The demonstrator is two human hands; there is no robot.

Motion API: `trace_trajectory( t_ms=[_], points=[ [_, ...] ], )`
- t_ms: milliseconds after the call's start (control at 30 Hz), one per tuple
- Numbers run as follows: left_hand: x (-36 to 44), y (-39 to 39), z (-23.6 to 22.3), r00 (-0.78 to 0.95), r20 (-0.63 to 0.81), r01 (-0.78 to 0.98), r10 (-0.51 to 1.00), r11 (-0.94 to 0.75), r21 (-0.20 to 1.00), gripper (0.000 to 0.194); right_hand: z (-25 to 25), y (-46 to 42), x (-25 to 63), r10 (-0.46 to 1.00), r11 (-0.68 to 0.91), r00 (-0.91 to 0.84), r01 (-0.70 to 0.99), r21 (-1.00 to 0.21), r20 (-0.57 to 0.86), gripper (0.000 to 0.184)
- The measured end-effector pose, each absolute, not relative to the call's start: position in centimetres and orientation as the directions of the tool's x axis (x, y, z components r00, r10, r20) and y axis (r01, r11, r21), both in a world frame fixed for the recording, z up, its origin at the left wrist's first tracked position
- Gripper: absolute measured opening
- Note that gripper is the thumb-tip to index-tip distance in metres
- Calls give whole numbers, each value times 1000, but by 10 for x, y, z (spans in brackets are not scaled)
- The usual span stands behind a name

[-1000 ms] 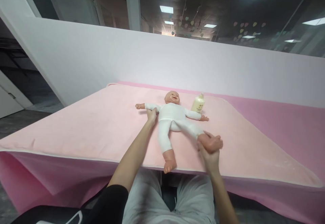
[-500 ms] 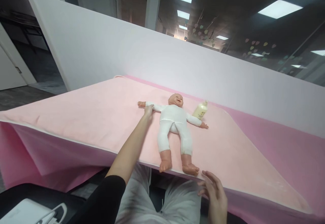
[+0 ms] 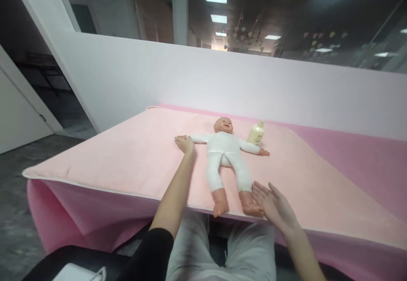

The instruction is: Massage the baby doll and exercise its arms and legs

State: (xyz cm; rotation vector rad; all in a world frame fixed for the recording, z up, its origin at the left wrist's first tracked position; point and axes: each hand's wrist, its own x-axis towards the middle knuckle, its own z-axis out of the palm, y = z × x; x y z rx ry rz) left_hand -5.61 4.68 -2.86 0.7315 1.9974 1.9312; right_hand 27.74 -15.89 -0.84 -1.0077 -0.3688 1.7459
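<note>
A baby doll (image 3: 223, 145) in a white suit lies face up on a pink padded cover (image 3: 143, 158), arms spread and feet at the near edge. Beside the doll's hand (image 3: 182, 136) on the left is my left hand (image 3: 185, 144), its fingers stretched out along it and partly covering it; whether they touch is hard to tell. My right hand (image 3: 275, 206) is open, palm turned inward, with fingertips at the doll's lower leg (image 3: 246, 197). A pale yellow bottle (image 3: 256, 134) with a pump-like top stands behind the doll's other arm.
A white wall (image 3: 203, 77) rises behind the table, with a glass pane above it. Pink cloth (image 3: 95, 217) hangs over the near edge. At lower left, a white object (image 3: 74, 272) rests on a black surface. My legs (image 3: 219, 251) are under the edge.
My right hand has risen from below the edge to beside the doll's lower leg. My left hand has shifted from the doll's forearm toward its hand, fingers now stretched out. The view has tilted.
</note>
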Motion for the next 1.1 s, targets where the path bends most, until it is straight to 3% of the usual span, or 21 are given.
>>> trace_trajectory(
  t_ms=[133,267,500,600,800,1100],
  points=[
    [-53,36,-20,-863,130,203,489,99,974,66,-3,-125,274,848,-519,-308,-642,-564,-431,49],
    [-45,33,-16,-833,197,291,517,106,951,63,0,-94,274,818,-560,-341,-656,-506,-463,55],
    [-40,34,-19,-776,239,384,583,137,913,60,0,-15,259,853,-488,-294,-743,-459,-431,54],
    [-49,37,-23,-791,261,407,553,158,900,57,-7,21,252,917,-350,-181,-793,-499,-355,51],
    [-79,48,-34,-663,375,531,648,54,846,38,-18,69,256,921,-211,29,-802,-558,-389,44],
    [-90,48,-42,-751,342,407,565,-13,913,39,-25,71,266,858,117,415,-731,-673,-301,17]
  ],
)
